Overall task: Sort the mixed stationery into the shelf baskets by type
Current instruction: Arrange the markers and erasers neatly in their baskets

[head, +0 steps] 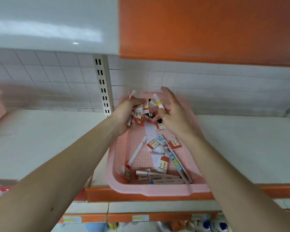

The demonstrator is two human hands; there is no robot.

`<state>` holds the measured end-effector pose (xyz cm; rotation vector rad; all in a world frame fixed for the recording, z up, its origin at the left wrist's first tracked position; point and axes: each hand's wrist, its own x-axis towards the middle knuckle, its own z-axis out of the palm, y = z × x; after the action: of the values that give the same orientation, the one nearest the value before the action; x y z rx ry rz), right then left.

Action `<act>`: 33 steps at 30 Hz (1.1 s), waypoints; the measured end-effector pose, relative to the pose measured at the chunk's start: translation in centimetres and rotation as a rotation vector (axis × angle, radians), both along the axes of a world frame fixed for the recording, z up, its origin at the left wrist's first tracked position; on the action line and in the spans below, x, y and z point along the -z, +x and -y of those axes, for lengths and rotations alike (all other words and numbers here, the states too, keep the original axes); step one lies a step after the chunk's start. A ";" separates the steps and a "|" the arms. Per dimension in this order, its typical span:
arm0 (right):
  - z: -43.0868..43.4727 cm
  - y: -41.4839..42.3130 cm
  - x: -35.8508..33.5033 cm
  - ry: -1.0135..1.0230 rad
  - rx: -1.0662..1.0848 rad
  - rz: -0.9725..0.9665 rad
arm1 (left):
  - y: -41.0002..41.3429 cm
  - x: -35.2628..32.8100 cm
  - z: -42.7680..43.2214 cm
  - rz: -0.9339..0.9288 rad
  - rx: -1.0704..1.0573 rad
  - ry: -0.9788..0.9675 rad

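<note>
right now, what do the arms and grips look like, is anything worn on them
The left arm and right arm are bare as far as the frame shows, with no sleeves, watch or bands. The left grip and right grip are bare hands without gloves. No rings show, though motion blur softens the fingers.

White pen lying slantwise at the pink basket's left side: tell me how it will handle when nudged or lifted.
The white pen looks like a slim round barrel, so it probably rolls if nudged, though the perforated floor of the pink basket may check it. It seems rigid and light, likely easy to pinch. Its smooth casing could slip.
</note>
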<state>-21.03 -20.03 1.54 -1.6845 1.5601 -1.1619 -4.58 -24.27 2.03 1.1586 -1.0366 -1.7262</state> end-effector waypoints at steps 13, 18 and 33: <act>-3.1 22.4 -3.2 -0.084 0.015 0.192 | 22.9 -3.4 -6.2 -0.022 -0.046 -0.076; -4.8 34.2 -2.1 -0.102 -0.041 0.196 | 35.3 -2.6 -9.1 -0.010 -0.132 -0.103; -5.1 55.2 -2.0 -0.080 -0.308 0.085 | 56.7 -2.7 -14.4 0.002 -0.412 -0.065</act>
<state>34.18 -14.96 3.55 -1.8251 1.1662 -1.1286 52.13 -9.90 4.71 1.2325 -0.7822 -1.3576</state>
